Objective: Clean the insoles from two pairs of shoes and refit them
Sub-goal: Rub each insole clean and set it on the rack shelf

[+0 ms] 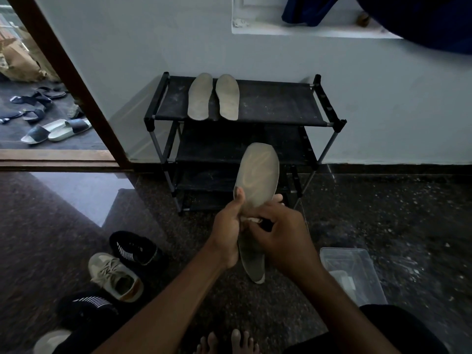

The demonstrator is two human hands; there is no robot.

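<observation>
A grey insole [258, 169] stands upright in front of me, toe end up. My left hand [227, 226] grips its left edge at the middle, thumb on its face. Pressed against the insole's middle is my right hand [283, 233], closed on a small pale cloth or wipe [251, 220] that is mostly hidden. Two more insoles [213, 97] lie side by side on the top shelf of a black shoe rack [275, 103]. On the floor at my left are a beige sneaker [115, 275] and two black striped shoes [134, 247].
A clear plastic box [352, 274] sits on the dark stone floor at my right. My bare feet [227, 342] show at the bottom edge. Through a doorway at the left, several slippers [56, 130] lie scattered. A white wall stands behind the rack.
</observation>
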